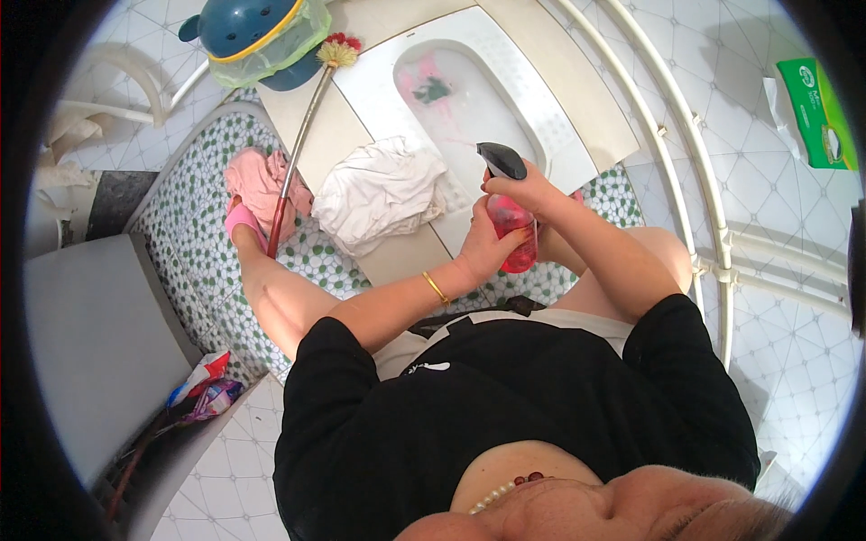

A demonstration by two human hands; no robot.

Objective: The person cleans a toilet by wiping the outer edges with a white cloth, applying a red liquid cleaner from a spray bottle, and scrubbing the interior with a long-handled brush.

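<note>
Left hand (483,251) grips the body, right hand (530,187) is closed around the neck, of one red spray bottle (520,259) before the torso; beyond: one crumpled white cloth (374,197), pink cloth (257,178), white squat toilet (377,79), blue bin (245,25).

Loose black tee (514,397) with kinda elbow-length sleeves (336,365) and a small white print (438,367) up front, pale shorts (400,354), gold bangle (436,288) on the left wrist (453,277), pearl necklace (492,498) with dark red beads (535,478), plus what looks like a pink slipper (241,218).
</note>
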